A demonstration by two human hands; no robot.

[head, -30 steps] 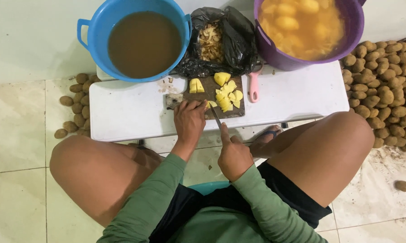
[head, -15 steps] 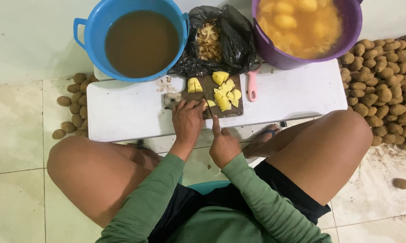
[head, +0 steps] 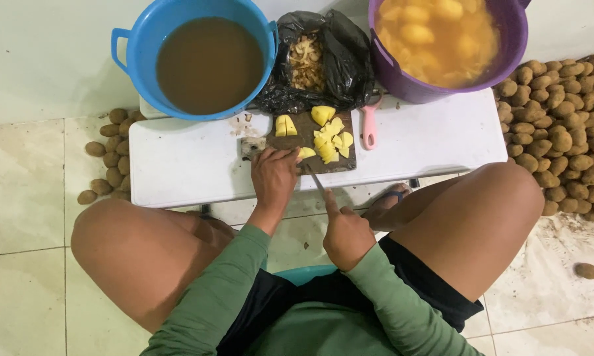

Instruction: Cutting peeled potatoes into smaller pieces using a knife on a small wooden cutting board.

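My left hand (head: 275,177) presses down on a peeled potato piece (head: 306,153) at the near edge of a dark cutting board (head: 301,125). My right hand (head: 345,232) grips a knife (head: 315,178) whose blade reaches forward to that piece, index finger laid along it. Several yellow potato chunks (head: 330,140) lie on the board. The board rests on a low white table (head: 178,158) between my knees.
A blue tub of brown water (head: 208,62) stands back left, a purple tub of peeled potatoes in water (head: 445,36) back right, a black bag of peelings (head: 316,62) between them. A pink peeler (head: 369,128) lies beside the board. Unpeeled potatoes (head: 560,132) are heaped right and piled left (head: 109,155).
My right hand has slid slightly back toward me with the knife. The left hand stays on the board's near edge.
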